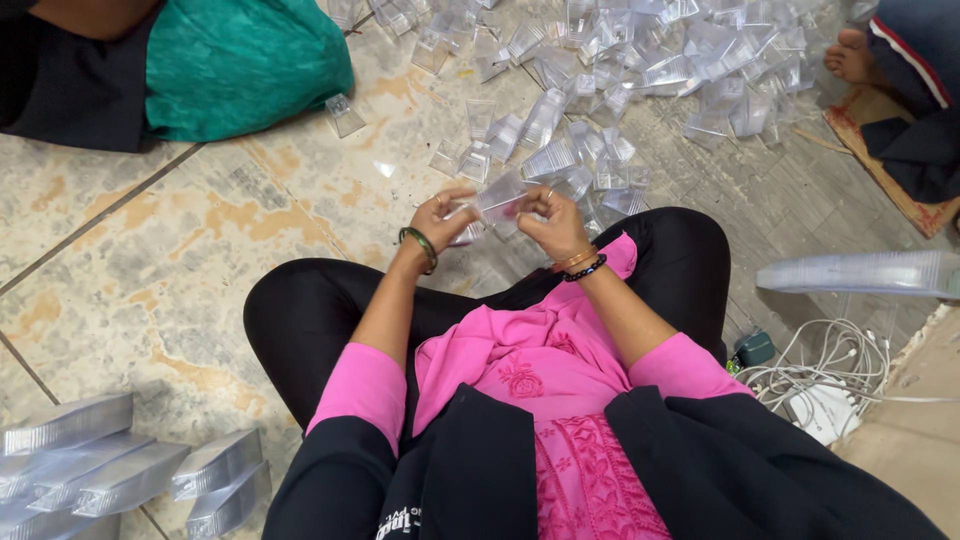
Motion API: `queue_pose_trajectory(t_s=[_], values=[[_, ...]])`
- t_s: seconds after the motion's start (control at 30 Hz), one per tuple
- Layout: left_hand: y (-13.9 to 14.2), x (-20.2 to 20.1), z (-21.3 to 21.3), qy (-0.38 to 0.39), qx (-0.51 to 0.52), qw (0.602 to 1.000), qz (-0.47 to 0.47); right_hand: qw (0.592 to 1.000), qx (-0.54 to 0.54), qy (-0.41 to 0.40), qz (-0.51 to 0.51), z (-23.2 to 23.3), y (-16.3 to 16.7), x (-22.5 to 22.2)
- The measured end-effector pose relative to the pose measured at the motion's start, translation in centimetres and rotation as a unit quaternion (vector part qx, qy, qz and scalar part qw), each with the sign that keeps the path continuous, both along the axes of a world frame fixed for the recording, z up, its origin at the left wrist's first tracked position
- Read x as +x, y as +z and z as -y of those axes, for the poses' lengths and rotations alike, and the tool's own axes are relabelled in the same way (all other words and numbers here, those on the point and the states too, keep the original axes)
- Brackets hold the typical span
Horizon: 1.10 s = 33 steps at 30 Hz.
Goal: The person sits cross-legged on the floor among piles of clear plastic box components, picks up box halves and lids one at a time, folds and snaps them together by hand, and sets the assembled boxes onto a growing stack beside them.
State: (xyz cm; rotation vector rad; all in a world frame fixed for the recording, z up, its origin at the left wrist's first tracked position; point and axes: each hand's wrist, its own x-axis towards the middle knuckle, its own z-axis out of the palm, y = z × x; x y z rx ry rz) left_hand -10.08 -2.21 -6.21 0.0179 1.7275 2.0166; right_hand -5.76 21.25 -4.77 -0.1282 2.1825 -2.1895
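- Currently, a small clear plastic box (497, 200) is being held between both hands, above the lap and just over the tiled floor (150, 250).
- It is being pinched at its left end by the fingers of the left hand (440, 222), which are curled around it rather than spread.
- Its right end is being gripped by the right hand (550, 222), thumb and fingertips pressed together on the edge.
- The box's long axis is being kept roughly level, running left to right between the hands, tilted slightly up toward the right; which face is open cannot be told.
- For clean handling, the thin walls are probably best held by the edges with light, even pressure, so that they are not being bent or cracked.
- A heap of similar clear boxes (620, 70) is lying just ahead of the knees.
- Finished stacks (90, 465) are lying at the lower left, well apart from the hands.
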Motion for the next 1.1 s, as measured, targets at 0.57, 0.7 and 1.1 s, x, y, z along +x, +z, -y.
queue_pose_trajectory(t_s=[0.57, 0.7, 1.1], values=[[-0.6, 0.3, -0.1, -0.060, -0.013, 0.998, -0.026, 1.000, 0.006, 0.000, -0.021, 1.0, 1.6, 1.1], [0.7, -1.1, 0.9, 0.047, -0.013, 0.996, 0.077, 0.976, 0.205, -0.068, -0.039, 0.9, 0.4, 2.3], [1.4, -1.3, 1.4, 0.067, 0.056, 0.991, 0.102, 0.824, 0.528, 0.159, -0.129, 4.0, -1.0, 2.6]])
